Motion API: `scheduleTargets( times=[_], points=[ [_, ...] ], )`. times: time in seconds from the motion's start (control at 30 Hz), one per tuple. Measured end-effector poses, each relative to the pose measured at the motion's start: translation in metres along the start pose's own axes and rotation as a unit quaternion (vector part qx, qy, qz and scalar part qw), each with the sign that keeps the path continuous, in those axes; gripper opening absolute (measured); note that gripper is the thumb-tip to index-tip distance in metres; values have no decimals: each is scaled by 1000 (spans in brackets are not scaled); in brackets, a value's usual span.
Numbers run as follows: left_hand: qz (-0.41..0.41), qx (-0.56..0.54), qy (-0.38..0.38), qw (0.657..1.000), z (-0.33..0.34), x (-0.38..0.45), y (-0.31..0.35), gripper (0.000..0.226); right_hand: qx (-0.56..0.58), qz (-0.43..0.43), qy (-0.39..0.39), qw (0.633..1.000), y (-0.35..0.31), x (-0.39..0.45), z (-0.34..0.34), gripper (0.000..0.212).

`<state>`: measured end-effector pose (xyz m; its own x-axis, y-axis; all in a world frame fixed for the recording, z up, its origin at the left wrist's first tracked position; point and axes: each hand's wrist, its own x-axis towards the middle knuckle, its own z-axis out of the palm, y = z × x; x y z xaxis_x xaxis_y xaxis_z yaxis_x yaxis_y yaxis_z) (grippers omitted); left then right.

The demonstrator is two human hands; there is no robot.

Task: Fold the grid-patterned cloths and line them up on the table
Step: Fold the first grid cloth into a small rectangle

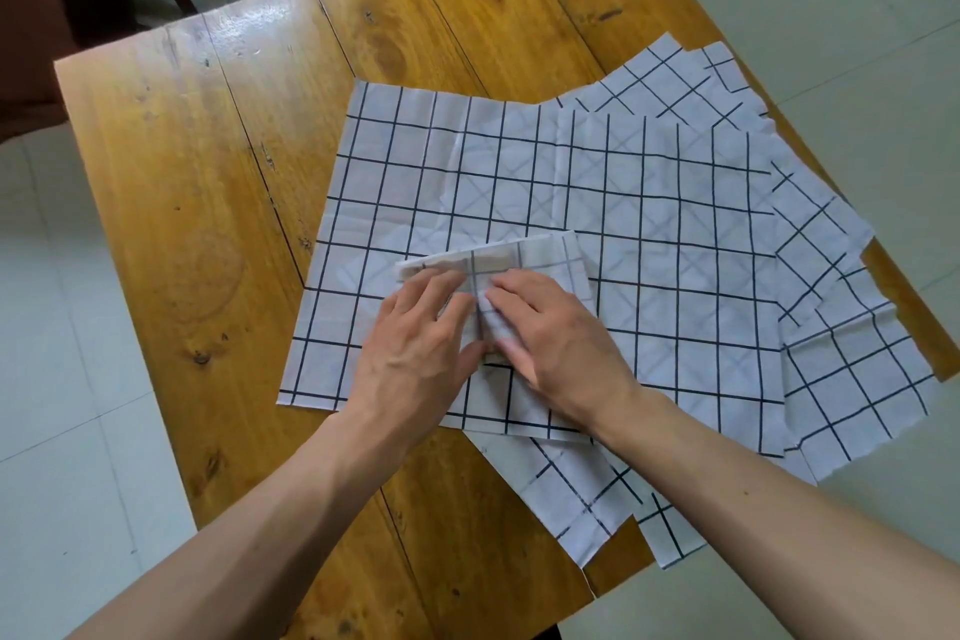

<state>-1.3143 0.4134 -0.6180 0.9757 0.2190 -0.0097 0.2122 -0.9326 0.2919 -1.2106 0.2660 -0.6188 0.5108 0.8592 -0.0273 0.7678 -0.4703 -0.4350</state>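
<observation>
Atop spread cloths [623, 203], both hands (flat) press folded cloth [524, 257].

No readable text, labels, brands or numbers anywhere in view.

Both hands [483, 327] on folded cloth [519, 260]

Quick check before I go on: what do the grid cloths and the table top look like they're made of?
Grid cloths: thin woven fabric, probably cotton or a blend, matte white with dark printed lines. Lower layers' grid shows through, creases hold, and some edges look frayed. The folded cloth under both hands looks the same.

Table: wooden planks with visible grain, knots and seams. Glossy highlights suggest varnish.
</observation>
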Motion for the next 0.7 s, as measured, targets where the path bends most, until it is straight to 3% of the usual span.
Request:
scheduleTargets(
  times=[0.17, 0.27, 0.47, 0.7],
  points=[
    [36, 1, -46, 998, 6, 0, -4, 53, -42, 12, -97, 994, 12, -1, 0, 75],
    [35, 37, -71, 996, 9, -3, -3, 59, -72, 32, -164, 983, 16, 2, -6, 83],
    [63, 54, -129, 988, 14, 5, -4, 73, -79, 46, -182, 979, 20, 7, -8, 92],
    [-21, 71, -160, 984, 1, 3, -17, 98, -120, 55, -190, 973, 29, 4, -13, 98]
  ],
)
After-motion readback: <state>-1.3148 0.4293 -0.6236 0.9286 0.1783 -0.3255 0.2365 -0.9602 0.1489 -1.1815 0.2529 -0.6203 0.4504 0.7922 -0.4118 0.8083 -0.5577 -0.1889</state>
